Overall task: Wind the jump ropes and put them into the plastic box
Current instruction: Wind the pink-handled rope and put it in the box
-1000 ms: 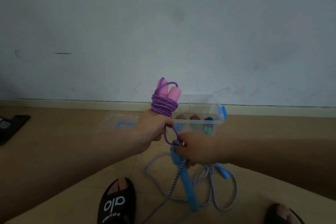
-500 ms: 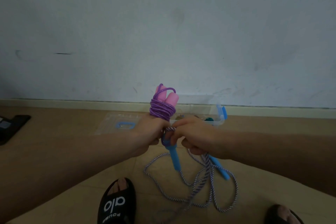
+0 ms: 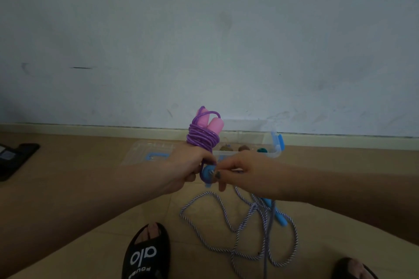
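Left hand (image 3: 188,165) clamped round wound purple rope (image 3: 202,140); right hand (image 3: 240,171) fingers pinching limp, light striped rope (image 3: 240,231) at stiff blue handle (image 3: 207,175); best gripped there.

Dim, flat indoor light throughout, leaving colours muted and slightly bluish. No clear source showing; wall (image 3: 204,41) reading as an even grey with faint vignetting darkening toward the upper corners. Soft shadow falling over the lower left and right of the frame, dulling both forearms and the floor (image 3: 90,188) beneath them, while a paler patch of floor is lying at lower centre. No glare anywhere. Wide-angle distortion bowing the skirting line (image 3: 113,131) slightly and stretching the arms at the edges. Mild softness and noise all over; hands (image 3: 190,165) at centre slightly smeared, the striped rope (image 3: 226,222) at lower right blurring in places.
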A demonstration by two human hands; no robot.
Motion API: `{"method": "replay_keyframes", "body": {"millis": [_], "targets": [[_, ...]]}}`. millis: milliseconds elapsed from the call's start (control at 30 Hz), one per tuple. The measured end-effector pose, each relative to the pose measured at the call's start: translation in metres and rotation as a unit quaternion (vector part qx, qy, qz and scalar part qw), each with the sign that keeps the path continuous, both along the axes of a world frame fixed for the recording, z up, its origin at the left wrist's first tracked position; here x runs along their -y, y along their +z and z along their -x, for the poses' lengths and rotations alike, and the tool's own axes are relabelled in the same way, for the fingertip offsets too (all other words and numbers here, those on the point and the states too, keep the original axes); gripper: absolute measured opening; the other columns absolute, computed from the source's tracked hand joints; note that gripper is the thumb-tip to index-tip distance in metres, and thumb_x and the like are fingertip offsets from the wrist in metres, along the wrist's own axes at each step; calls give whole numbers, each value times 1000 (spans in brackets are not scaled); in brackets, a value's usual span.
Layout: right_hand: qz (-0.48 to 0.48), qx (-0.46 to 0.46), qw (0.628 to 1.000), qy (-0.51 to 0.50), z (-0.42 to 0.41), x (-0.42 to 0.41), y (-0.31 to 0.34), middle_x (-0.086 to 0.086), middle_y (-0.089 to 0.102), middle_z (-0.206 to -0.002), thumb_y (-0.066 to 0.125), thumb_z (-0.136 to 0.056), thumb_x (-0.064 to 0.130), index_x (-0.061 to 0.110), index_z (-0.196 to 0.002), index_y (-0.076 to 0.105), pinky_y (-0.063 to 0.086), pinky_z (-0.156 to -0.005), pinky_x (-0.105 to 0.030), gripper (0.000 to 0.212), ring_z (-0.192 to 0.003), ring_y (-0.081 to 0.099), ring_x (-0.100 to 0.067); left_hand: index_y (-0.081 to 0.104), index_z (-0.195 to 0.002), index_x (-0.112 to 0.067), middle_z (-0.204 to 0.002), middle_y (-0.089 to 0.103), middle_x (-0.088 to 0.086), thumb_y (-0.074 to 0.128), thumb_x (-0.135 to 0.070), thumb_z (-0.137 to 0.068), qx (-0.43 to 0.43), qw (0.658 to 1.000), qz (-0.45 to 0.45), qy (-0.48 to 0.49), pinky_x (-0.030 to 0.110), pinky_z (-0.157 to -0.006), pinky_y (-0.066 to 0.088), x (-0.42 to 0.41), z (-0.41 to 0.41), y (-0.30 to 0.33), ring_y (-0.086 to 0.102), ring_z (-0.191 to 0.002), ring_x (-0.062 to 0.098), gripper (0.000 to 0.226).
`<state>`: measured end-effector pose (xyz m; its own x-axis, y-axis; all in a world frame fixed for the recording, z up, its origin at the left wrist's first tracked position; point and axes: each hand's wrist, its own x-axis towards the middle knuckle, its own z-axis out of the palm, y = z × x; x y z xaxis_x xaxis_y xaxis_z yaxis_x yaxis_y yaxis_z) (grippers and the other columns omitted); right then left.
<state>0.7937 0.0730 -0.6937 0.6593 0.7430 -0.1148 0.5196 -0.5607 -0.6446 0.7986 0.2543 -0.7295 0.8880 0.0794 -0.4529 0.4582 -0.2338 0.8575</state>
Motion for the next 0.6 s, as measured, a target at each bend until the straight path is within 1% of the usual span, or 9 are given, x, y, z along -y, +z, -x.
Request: {"method": "replay_keyframes", "body": {"millis": [67,133,200,267,400,467,500,567,600], "targets": [[26,137,986,93,7,0,-1,9,61,-77,45,-99,34,21,-86,65,46,-66,-27,27,-68,55,-7,55,-70,-11,-63,49,8,69,-7,-74,-8,1000,-27,0,24,-44,34,0,1,-2,36,-46,14,15],[11,184,971,152,18,-5,2,10,58,-83,43,-100,36,23,-93,64,47,-66,-33,25,-72,52,-7,55,-70,-10,-63,47,10,68,-3,-71,-7,998,-55,6,24,-47,36,-1,3,-3,37,-47,17,15],[-35,159,978,132,24,-9,6,9,57,-77,44,-100,33,23,-90,63,46,-62,-32,23,-66,52,-9,52,-67,-10,-62,44,9,67,-2,-71,4,996,-93,15,23,-42,33,-7,3,-3,35,-48,17,18],[-48,109,992,44,17,-7,7,2,61,-69,47,-98,31,19,-83,63,48,-59,-29,25,-62,57,-13,52,-67,-10,-63,43,7,68,-3,-73,17,992,-119,39,23,-40,31,-15,1,0,34,-51,16,18],[90,-11,990,-111,-18,16,-13,2,66,-62,50,-94,33,20,-70,62,47,-52,-22,30,-52,59,-6,60,-75,-7,-63,46,5,70,-11,-80,57,983,-165,54,25,-45,35,-23,1,7,39,-55,17,11],[135,-32,982,-131,-28,27,-23,1,66,-64,48,-95,31,14,-77,66,47,-50,-19,31,-47,54,-3,64,-80,-2,-67,50,5,68,-14,-83,80,973,-215,28,22,-46,36,-23,1,7,43,-57,16,14],[143,-23,981,-131,-31,31,-24,0,66,-66,48,-95,31,11,-79,66,49,-54,-20,32,-49,53,-3,66,-84,0,-71,54,6,67,-15,-84,93,965,-245,18,23,-47,39,-22,0,7,46,-60,16,16],[142,-17,982,-122,-32,35,-22,-1,63,-67,50,-94,29,8,-78,66,48,-58,-18,31,-53,53,-3,68,-84,-1,-79,61,10,67,-14,-82,129,948,-288,42,32,-56,45,-23,-3,6,53,-68,23,13],[141,-37,983,-116,-32,37,-21,0,62,-64,51,-93,28,9,-75,65,46,-54,-14,29,-52,52,-2,65,-78,-2,-79,61,12,67,-11,-80,147,943,-291,68,37,-60,47,-26,-7,6,54,-70,26,9]]}}
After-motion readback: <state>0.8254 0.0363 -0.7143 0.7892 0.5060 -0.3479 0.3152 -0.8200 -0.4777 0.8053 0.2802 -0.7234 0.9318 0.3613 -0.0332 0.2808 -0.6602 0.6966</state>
